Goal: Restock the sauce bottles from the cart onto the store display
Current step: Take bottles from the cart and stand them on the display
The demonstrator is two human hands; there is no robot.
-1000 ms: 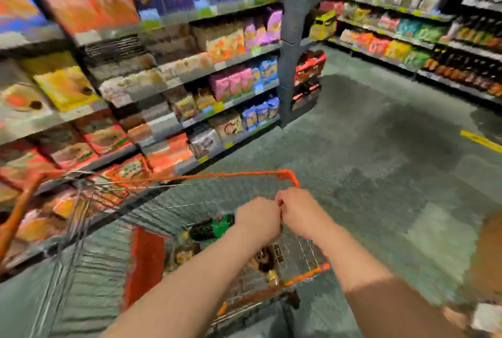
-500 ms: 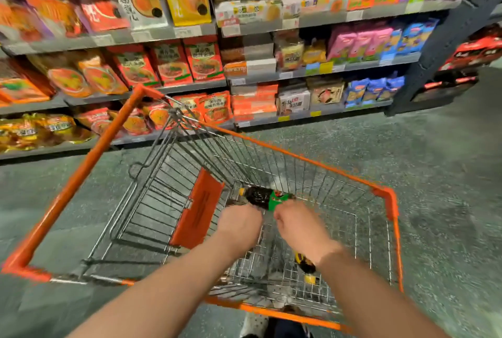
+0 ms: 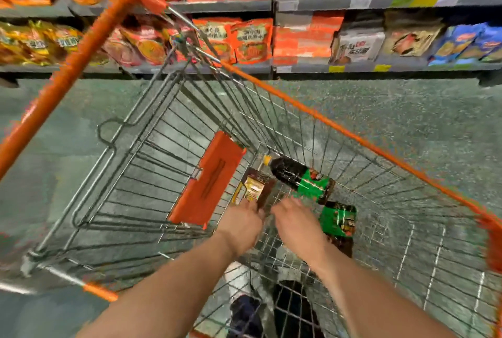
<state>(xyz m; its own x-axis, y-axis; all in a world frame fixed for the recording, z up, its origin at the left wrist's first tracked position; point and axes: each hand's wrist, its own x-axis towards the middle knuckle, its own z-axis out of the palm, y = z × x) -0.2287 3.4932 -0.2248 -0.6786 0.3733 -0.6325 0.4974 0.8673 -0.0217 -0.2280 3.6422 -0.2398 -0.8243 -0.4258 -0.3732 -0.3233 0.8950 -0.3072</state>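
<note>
A wire shopping cart with an orange rim [image 3: 312, 113] fills the view. On its bottom lie three dark sauce bottles: one with a yellow cap and green label [image 3: 301, 177], a second green-labelled one [image 3: 338, 219], and one with a yellow-brown label [image 3: 254, 188]. Both my arms reach down into the basket. My left hand [image 3: 241, 225] has its fingers stretched out to the lower end of the yellow-brown bottle. My right hand [image 3: 293, 221] spreads its fingers just below the yellow-capped bottle, beside the second green one. Neither hand plainly grips a bottle.
The cart's orange seat flap [image 3: 206, 183] stands left of the bottles. Shelves of red and orange noodle packets [image 3: 236, 39] run across the back, with a strip of grey-green floor [image 3: 407, 109] between them and the cart. My shoes [image 3: 244, 313] show under the basket.
The view has swung from the aisle down into the cart. Both hands have dropped lower into the basket, and the fingers have spread out toward the bottles.
</note>
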